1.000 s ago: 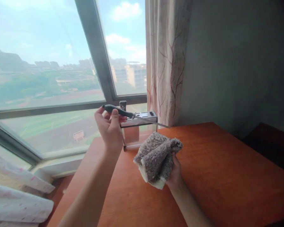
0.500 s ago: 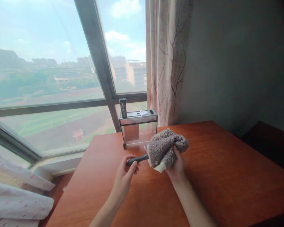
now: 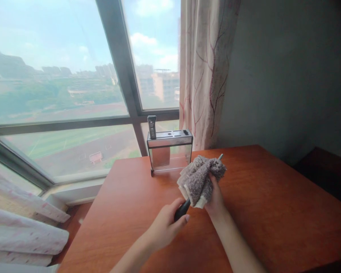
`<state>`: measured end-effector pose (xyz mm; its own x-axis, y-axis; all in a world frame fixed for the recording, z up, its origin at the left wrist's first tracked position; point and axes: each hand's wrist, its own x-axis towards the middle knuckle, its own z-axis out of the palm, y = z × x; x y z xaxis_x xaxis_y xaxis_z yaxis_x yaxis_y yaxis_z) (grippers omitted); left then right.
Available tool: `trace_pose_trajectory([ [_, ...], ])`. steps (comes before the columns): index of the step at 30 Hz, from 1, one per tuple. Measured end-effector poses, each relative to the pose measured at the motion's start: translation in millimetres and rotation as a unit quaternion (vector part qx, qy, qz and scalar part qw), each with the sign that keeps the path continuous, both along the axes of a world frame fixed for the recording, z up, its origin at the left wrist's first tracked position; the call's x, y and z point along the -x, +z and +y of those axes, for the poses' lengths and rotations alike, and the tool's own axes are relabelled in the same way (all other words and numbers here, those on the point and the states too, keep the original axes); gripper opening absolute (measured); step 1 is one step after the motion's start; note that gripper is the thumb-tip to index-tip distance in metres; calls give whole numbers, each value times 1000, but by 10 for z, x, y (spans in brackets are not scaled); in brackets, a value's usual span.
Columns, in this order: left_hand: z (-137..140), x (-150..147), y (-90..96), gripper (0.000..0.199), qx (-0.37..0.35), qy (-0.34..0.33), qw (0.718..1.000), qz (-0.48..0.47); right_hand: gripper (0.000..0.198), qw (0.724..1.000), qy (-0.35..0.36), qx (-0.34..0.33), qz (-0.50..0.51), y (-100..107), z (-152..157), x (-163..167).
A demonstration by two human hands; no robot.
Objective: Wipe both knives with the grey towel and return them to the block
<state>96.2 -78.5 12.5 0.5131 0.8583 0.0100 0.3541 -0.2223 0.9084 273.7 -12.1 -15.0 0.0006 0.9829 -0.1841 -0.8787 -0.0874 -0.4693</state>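
Observation:
My left hand (image 3: 170,223) grips the black handle (image 3: 182,211) of a long, slim tool below the cloth. Most of its shaft or blade is covered, so I cannot tell its exact kind; a narrow metallic tip (image 3: 221,156) sticks out at the upper right. Wrapped around the middle is a fuzzy grey-brown cloth (image 3: 200,182) with pale edges. My right hand (image 3: 215,193) clasps the cloth around the tool, thumb on top. Both hands are above the table. Beyond them stands a clear-sided knife block (image 3: 170,143) with one grey-handled knife (image 3: 151,127) upright in its left end.
The reddish-brown wooden table (image 3: 125,201) spreads beneath my hands. A large window (image 3: 57,76) lies behind it at left, with a patterned curtain (image 3: 204,76) beside the grey wall (image 3: 287,76). More pale curtain cloth (image 3: 25,231) hangs at lower left.
My left hand and the handle have moved right and down, closer to the cloth. The tool now slants more steeply, and its tip shows further out of the cloth. The camera view has shifted slightly.

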Motion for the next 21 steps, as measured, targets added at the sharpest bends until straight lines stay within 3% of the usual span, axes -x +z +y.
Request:
trace_pose_trajectory([
  [9,54,-146,17,25,-33,42,998,-16,32,999,20,-14,-23,2,16,74],
  [17,231,330,217,31,33,1,999,19,34,997,-62,-30,-19,13,159,-352],
  [21,303,442,123,32,84,39,995,-26,34,995,-96,10,-14,-11,160,-343],
])
